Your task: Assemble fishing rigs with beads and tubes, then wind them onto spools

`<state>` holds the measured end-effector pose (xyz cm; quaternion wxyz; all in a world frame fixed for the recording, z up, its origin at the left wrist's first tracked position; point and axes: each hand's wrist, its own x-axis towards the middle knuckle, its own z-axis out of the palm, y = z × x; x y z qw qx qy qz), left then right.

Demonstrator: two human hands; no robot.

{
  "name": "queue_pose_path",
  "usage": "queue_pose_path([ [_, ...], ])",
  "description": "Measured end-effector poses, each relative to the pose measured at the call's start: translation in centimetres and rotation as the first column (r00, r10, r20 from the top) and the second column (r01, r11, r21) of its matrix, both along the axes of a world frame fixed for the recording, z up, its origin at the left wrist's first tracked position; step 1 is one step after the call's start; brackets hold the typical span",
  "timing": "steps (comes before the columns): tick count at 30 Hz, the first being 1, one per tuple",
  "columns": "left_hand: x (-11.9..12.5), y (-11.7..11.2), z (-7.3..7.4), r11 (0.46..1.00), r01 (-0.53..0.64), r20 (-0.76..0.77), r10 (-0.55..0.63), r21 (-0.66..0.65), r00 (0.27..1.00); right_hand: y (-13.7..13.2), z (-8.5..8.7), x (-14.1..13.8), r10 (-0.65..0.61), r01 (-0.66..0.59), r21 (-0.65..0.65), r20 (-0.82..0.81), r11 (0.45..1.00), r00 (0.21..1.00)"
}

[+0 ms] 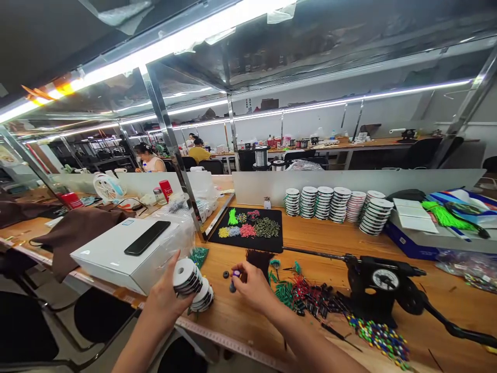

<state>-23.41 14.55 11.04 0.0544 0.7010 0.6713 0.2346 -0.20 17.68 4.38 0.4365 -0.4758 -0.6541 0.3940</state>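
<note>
My left hand (165, 295) is wrapped round a short stack of white-rimmed spools (187, 274) near the front edge of the table. Just beside it stands another stack of similar spools (205, 296). My right hand (252, 284) has its fingers pinched on a small purple-and-grey piece (235, 277), too small to name, above the wooden tabletop (221, 321). A small dark ring (225, 274) lies a little to its left. Right of that hand are a heap of green pieces (284, 294) and red and black pieces (310, 298).
A black hand-cranked machine (380, 285) with a long rod stands at right, with colourful small parts (378, 334) below it. Behind are a black mat (217, 228) of sorted beads and several spool stacks (337, 204). A phone (147, 238) lies on a white box (104, 254) at left.
</note>
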Motion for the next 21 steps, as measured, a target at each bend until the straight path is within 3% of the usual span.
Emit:
queue_pose_path([
  [3, -0.8, 0.8, -1.5, 0.999, 0.046, -0.029, -0.047, -0.020, 0.998, 2.6, -0.4, -0.9, -0.066, 0.056, 0.104, 0.098, 0.993, 0.993],
  [7, -1.1, 1.4, -3.3, 0.999, 0.025, 0.011, -0.026, 0.034, 1.000, 6.1, -0.5, -2.2, -0.122, 0.079, 0.184, 0.238, 0.980, 0.963],
  [12, -1.1, 0.7, -3.7, 0.996, -0.039, 0.133, 0.028, 0.085, 0.991, 9.1, -2.0, -3.4, -0.103, 0.040, 0.169, 0.383, 0.985, 0.918],
  [16, -1.0, -0.3, -4.4, 0.992, -0.066, 0.263, 0.036, 0.108, 0.964, 8.3, -1.8, -3.3, -0.108, 0.024, 0.206, 0.407, 0.978, 0.907],
  [21, -1.1, -1.6, -7.4, 0.977, -0.177, 0.387, 0.120, 0.117, 0.914, 4.2, 2.3, -3.8, -0.079, -0.059, 0.411, 0.311, 0.910, 0.947],
])
